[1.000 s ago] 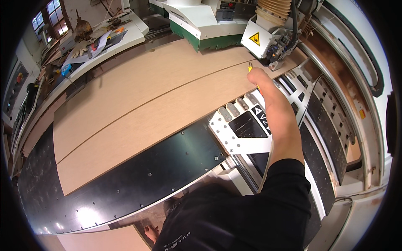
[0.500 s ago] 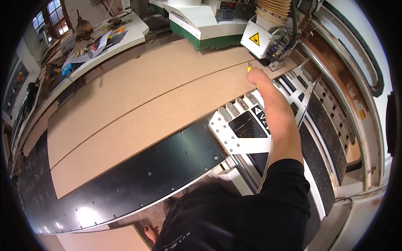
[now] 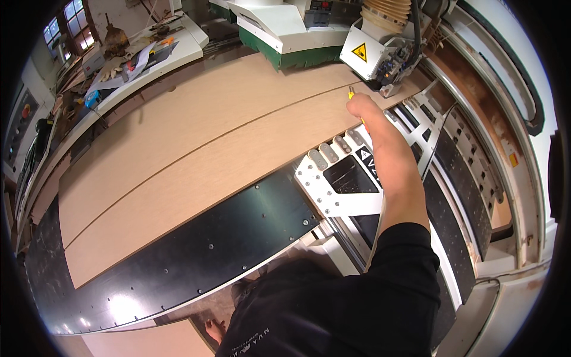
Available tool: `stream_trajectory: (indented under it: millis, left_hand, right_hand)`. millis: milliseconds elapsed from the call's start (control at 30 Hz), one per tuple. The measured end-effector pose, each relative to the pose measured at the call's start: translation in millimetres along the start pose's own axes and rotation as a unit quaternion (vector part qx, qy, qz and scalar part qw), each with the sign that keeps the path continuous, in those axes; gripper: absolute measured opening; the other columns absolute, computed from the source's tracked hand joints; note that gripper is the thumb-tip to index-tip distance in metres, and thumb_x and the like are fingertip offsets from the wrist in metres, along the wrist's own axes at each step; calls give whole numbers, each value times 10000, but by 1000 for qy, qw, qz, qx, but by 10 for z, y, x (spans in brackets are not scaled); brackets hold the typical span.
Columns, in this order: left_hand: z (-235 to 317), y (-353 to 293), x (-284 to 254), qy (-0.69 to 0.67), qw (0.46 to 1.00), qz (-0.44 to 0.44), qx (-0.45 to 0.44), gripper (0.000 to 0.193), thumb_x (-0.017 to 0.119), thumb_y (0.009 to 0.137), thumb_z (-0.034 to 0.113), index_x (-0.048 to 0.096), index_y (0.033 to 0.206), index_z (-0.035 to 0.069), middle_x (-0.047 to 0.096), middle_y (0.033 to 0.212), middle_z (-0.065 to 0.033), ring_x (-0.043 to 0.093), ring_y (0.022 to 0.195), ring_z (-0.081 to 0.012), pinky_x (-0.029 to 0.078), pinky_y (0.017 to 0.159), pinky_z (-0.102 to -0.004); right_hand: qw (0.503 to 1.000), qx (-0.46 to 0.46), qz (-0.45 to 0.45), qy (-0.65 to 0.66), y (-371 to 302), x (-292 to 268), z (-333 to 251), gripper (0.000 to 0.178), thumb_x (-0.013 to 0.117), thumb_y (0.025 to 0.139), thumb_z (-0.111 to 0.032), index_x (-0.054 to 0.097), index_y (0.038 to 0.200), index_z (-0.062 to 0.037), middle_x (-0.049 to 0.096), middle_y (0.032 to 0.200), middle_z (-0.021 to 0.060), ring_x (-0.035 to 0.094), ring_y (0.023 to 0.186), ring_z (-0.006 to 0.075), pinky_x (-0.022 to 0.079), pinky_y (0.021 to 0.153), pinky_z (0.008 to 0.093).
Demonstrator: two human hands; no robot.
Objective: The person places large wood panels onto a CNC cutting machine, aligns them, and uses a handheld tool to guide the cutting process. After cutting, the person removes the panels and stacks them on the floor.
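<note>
My right hand (image 3: 361, 106) is closed around a slim tool with yellow and red grips (image 3: 351, 95); a small metal tip pokes out beyond the fist, but its exact kind cannot be made out. Under that hand lies a large light-brown wood-based panel (image 3: 196, 154) with a long thin groove or cut along its length. The fist is over the panel's right part, close to the machine head (image 3: 363, 53). Low in the picture, beside my dark shirt, my left hand (image 3: 215, 330) hangs with fingers apart, near the edge of a lower pale board (image 3: 148, 342).
The panel rests on a black machine bed (image 3: 202, 250) dotted with screws. A white clamp plate (image 3: 345, 205) adjoins its near edge. Green brush skirting (image 3: 303, 59) hangs over the far side. A cluttered white bench (image 3: 128, 80) stands at the far left.
The panel has shifted slightly to the left and nearer along the bed. My right hand has moved a little left with the tool; my left hand stays put.
</note>
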State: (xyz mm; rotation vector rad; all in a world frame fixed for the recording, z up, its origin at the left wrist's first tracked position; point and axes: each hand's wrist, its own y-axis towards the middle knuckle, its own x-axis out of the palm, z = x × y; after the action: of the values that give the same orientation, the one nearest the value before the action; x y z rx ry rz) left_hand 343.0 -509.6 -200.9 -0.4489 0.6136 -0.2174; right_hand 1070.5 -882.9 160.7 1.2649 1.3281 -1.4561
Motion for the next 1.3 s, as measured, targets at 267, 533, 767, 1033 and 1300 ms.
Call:
stream_trajectory:
  millis: [267, 533, 767, 1033, 1300]
  left_hand:
    - [-235, 222, 12, -23, 998, -51, -33, 212, 464, 905, 186, 532, 993, 5, 569, 722, -134, 665, 562, -290, 365, 386, -319]
    - [-172, 181, 29, -15, 998, -54, -38, 213, 472, 908, 196, 522, 975, 1, 570, 703, -157, 662, 562, -303, 377, 385, -330]
    - [73, 24, 31, -1, 1000, -15, -3, 241, 481, 910, 206, 525, 1013, -7, 579, 731, -177, 653, 561, -317, 393, 392, -338]
    - [-43, 110, 20, -23, 999, -23, -33, 239, 487, 919, 219, 530, 1010, 3, 584, 757, -177, 645, 558, -312, 393, 390, -336]
    - [-199, 193, 6, -2, 1000, -5, 20, 231, 484, 892, 197, 524, 952, -23, 569, 732, -171, 638, 541, -312, 417, 380, -335]
  right_hand:
    - [1000, 5, -9, -5, -36, -22, -14, 345, 510, 822, -166, 667, 1083, -5, 638, 1156, 218, 621, 1075, 351, 489, 914, 403]
    - [1000, 13, -4, 13, -51, -25, 13, 365, 508, 830, -164, 652, 1128, -11, 619, 1197, 216, 607, 1108, 342, 479, 939, 396]
    - [1000, 22, -2, 14, -58, -33, 5, 373, 511, 835, -170, 646, 1145, -14, 614, 1213, 208, 602, 1122, 333, 478, 946, 389]
    - [999, 23, -2, 30, -106, -69, 6, 373, 509, 838, -173, 645, 1147, -13, 612, 1214, 211, 598, 1129, 333, 472, 957, 385]
    - [1000, -16, -4, 2, -123, -73, -11, 381, 497, 837, -186, 648, 1138, -9, 606, 1214, 223, 593, 1129, 347, 466, 963, 396]
